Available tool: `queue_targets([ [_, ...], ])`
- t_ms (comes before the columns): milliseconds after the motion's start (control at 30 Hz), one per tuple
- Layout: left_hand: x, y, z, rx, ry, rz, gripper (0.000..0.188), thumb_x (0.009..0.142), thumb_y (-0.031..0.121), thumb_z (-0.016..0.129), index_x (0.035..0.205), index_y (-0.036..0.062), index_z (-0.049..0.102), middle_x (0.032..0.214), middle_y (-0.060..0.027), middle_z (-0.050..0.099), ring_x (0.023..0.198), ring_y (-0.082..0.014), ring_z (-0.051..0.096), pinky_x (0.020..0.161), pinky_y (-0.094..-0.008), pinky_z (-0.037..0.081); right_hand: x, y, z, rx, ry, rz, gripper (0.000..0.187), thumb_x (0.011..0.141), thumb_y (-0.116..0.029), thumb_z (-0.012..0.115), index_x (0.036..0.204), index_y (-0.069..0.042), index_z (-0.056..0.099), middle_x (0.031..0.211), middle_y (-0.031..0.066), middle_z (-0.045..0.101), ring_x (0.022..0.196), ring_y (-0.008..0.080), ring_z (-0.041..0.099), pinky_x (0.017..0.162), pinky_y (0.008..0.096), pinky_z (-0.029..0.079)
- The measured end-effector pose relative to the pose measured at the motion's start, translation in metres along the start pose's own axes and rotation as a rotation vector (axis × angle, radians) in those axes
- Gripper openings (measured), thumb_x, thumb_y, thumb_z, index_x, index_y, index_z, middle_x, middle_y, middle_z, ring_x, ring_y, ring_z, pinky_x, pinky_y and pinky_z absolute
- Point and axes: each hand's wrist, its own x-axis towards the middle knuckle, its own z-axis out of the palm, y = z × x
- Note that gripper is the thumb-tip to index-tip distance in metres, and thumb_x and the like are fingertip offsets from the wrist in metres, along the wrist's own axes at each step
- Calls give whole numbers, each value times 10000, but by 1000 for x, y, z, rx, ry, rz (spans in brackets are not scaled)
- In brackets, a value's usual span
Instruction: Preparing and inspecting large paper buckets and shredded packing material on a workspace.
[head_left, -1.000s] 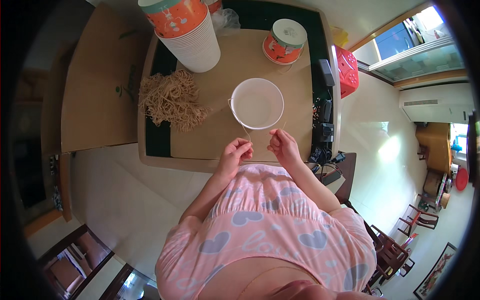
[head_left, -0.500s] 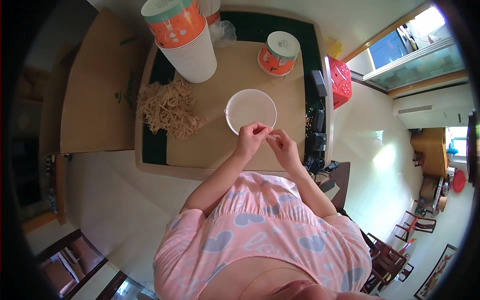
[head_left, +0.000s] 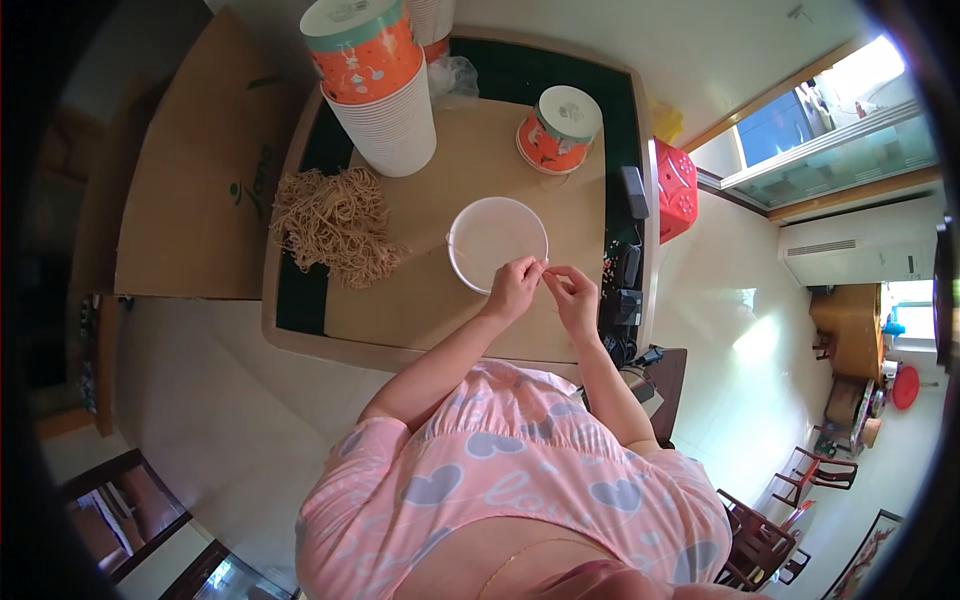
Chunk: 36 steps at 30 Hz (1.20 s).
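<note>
left hand (head_left: 518,286) and right hand (head_left: 576,302), fingers pinched on something unclear, meet by the white tub (head_left: 497,232); green lettering (head_left: 261,183) marks the cardboard box (head_left: 190,215).

Forearms (head_left: 435,365) angle inward, the left hand (head_left: 514,288) and right hand (head_left: 576,300) pinching, fingertips (head_left: 541,265) close together.

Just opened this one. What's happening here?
A person in a pink dress with grey hearts is working at a table. Their left hand and right hand come together at the near right rim of an upright, open white tub; whatever the fingertips may be pinching is too small to make out. Left of the tub lies a tangled heap of tan cord. Farther back are a tall stack of nested tubs and an upside-down orange tub.
</note>
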Motion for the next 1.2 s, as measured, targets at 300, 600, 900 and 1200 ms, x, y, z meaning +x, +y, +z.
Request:
queue_targets([
  [300,9,-16,8,21,0,34,174,956,140,486,853,0,489,737,-153,563,685,-266,560,624,-376,444,27,26,-2,-5,40,-6,65,849,-61,657,869,1,654,571,-99,405,525,-5,330,463,189,219],
  [600,-1,-28,0,311,15,237,264,790,63,624,1025,-1,522,893,-157,612,827,-301,603,762,-401,488,37,40,-13,44,86,93,64,874,-77,641,900,-19,645,733,-9,616,606,54,551,532,190,436],
  [900,0,2,-54,274,14,100,261,744,-4,573,996,29,633,862,-158,612,752,-314,615,668,-394,505,32,22,35,-17,36,-213,92,855,-9,637,942,4,609,976,70,643,878,130,638,705,247,538],
  [1200,-3,8,-77,125,-34,48,320,769,-37,548,1082,-16,611,948,-153,636,804,-242,655,694,-329,527,26,-3,56,-115,84,-266,74,813,-1,658,879,-14,628,952,57,645,842,124,626,674,244,530],
])
